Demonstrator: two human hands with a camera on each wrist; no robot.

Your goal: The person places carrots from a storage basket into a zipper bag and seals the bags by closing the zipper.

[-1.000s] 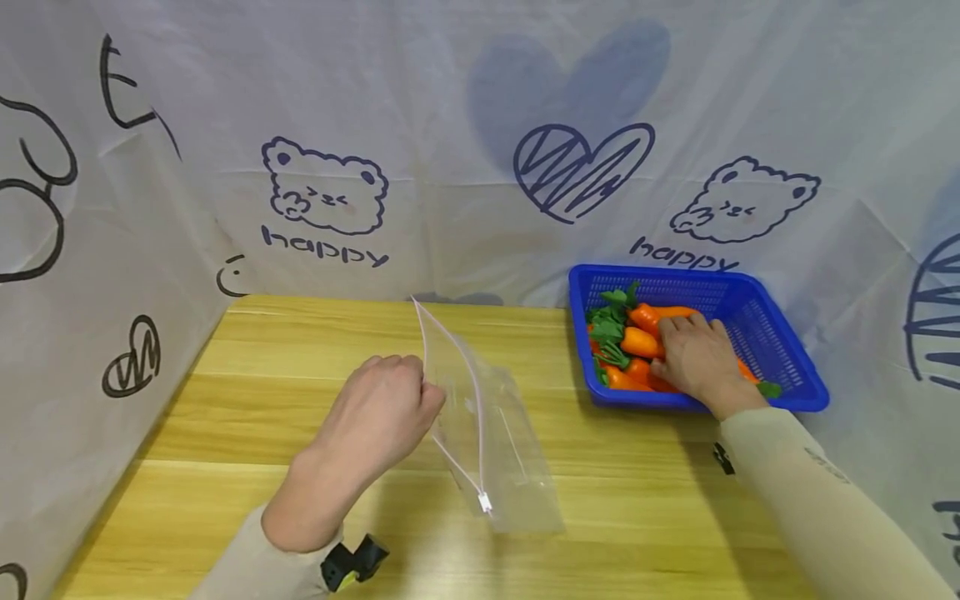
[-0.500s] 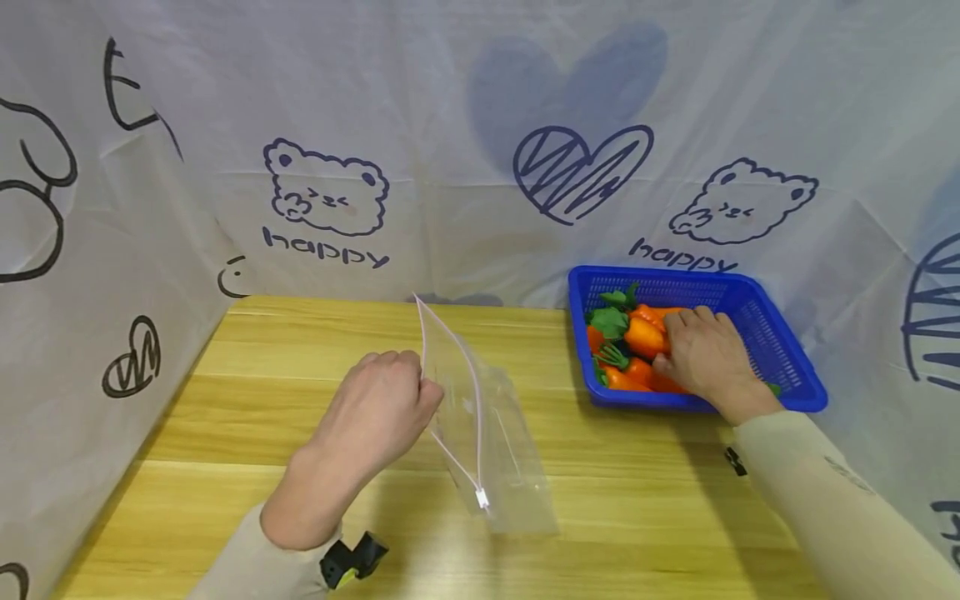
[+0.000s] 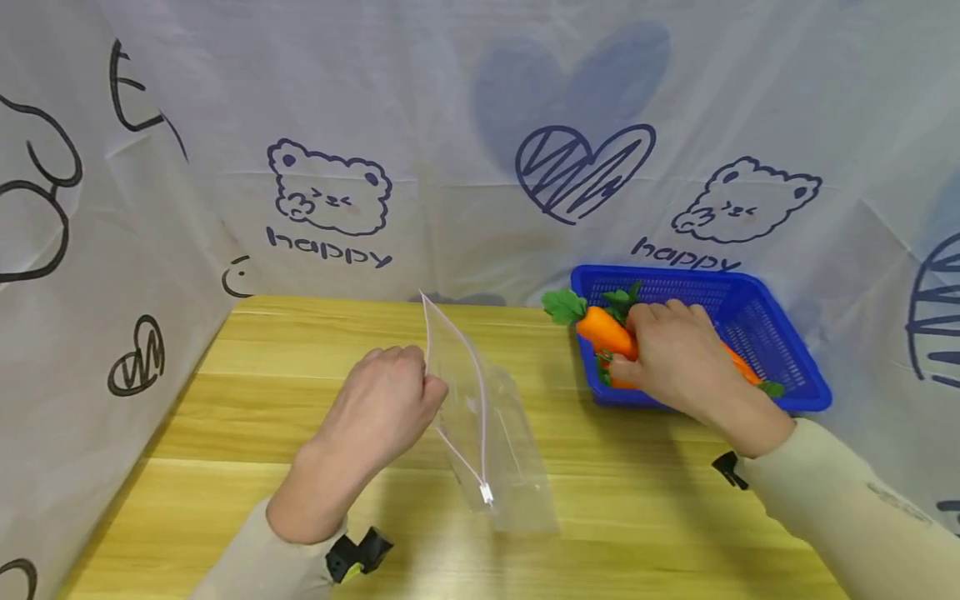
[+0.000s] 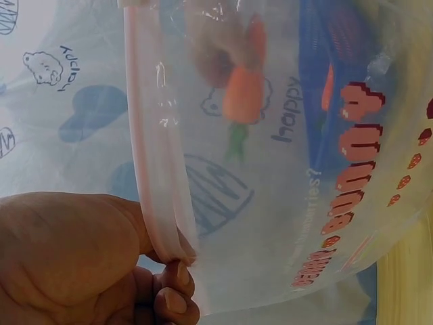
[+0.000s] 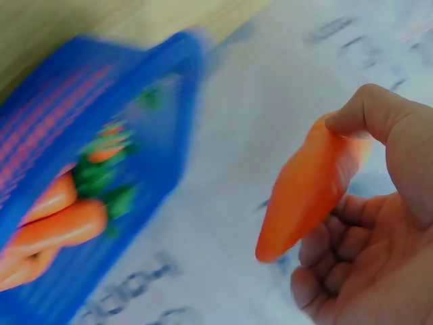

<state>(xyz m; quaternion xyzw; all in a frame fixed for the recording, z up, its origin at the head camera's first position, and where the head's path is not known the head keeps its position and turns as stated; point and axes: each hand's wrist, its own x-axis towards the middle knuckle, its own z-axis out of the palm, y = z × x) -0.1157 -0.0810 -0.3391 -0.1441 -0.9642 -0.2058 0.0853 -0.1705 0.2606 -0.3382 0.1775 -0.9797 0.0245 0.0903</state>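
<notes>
In the head view my left hand [image 3: 382,400] pinches the rim of a clear zip bag [image 3: 517,467], whose mouth gapes toward the right. The left wrist view shows thumb and fingers on the bag's pink zip strip [image 4: 139,122], with red lettering printed on the plastic. My right hand [image 3: 675,358] grips an orange carrot [image 3: 606,332] with green leaves, raised above the blue basket [image 3: 798,375]. Seen from the right wrist, the carrot [image 5: 308,186] sits between thumb and fingers, its tapered end bare. Other carrots [image 5: 61,227] lie in the basket, partly hidden by my hand in the head view.
A wooden table [image 3: 247,417] carries the bag and the basket. White cloth [image 3: 450,100] with drawn bears and hearts hangs behind and along both sides. The basket stands at the back right, close to the cloth. A white slider [image 3: 486,493] sits on the bag's zip.
My right hand has lifted a carrot out of the pile and shifted up and left, bringing its leaves past the basket's left rim. The left hand and bag have hardly moved.
</notes>
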